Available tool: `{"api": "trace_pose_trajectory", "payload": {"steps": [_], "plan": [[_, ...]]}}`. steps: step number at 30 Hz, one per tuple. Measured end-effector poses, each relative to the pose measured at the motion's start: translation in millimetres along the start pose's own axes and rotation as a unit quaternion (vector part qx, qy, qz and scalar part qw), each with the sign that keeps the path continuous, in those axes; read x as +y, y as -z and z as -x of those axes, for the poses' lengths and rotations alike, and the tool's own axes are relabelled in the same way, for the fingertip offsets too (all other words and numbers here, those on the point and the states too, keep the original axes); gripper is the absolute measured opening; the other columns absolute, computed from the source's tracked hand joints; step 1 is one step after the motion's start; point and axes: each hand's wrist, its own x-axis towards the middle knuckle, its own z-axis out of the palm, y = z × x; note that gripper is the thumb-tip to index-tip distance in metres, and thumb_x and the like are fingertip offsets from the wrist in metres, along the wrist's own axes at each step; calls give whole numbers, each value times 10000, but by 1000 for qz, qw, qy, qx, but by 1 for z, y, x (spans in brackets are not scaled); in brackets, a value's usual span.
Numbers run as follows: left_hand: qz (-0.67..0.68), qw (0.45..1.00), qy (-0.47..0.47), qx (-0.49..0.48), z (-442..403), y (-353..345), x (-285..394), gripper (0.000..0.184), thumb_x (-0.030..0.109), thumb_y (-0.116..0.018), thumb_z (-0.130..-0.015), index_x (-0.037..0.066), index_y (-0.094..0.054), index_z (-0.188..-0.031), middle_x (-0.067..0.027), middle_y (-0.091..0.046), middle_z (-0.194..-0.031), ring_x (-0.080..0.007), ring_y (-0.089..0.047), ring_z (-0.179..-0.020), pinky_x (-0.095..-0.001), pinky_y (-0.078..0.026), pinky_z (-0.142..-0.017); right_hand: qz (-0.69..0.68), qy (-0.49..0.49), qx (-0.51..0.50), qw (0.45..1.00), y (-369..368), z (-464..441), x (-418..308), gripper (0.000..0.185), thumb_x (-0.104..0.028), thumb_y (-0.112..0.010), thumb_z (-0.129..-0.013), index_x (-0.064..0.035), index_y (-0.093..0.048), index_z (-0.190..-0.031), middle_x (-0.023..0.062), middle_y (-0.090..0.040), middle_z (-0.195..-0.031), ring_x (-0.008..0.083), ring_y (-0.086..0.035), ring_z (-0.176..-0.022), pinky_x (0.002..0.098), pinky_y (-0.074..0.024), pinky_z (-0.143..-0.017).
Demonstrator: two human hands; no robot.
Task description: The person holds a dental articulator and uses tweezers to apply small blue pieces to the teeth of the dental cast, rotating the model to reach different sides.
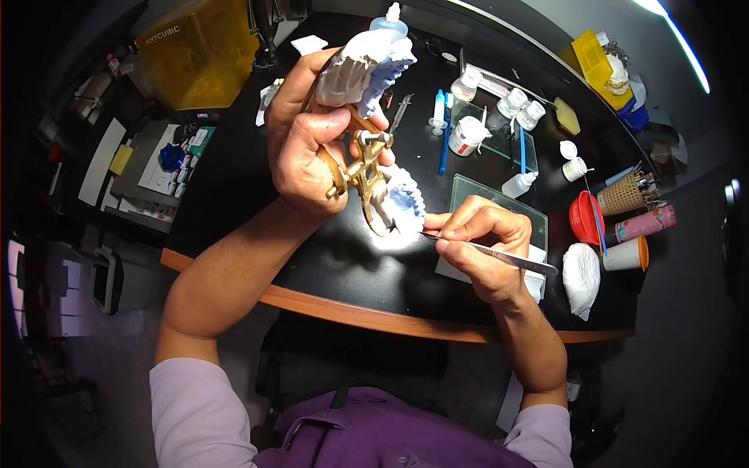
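Note:
My left hand is wrapped round a brass hinged articulator, which stands opened wide. Its upper part carries a white and pale blue dental cast, and a second pale blue cast with a row of teeth sits on the lower part. Between the fingertips of my right hand is a slim metal scalpel-like tool. The tool's tip is at the right edge of the lower cast; whether it touches cannot be made out.
Glass plates lie under and beyond my right hand. White jars, a syringe and a dropper bottle stand farther back. To the right are a red bowl, a white bag and a woven tool holder.

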Motion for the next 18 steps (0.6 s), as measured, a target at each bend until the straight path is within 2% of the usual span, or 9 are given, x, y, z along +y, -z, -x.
{"api": "trace_pose_trajectory", "payload": {"steps": [18], "plan": [[-29,999,-10,12,1,-3,0,501,109,-428,-805,-59,-506,-1271,-165,-651,-833,-145,-576,-556,-264,-535,-528,-18,-20,12,1000,-1,1,4,77,76,-732,-774,20,-680,-763,152,-670,-781,287,-725,-843,454,-586,-871]]}}
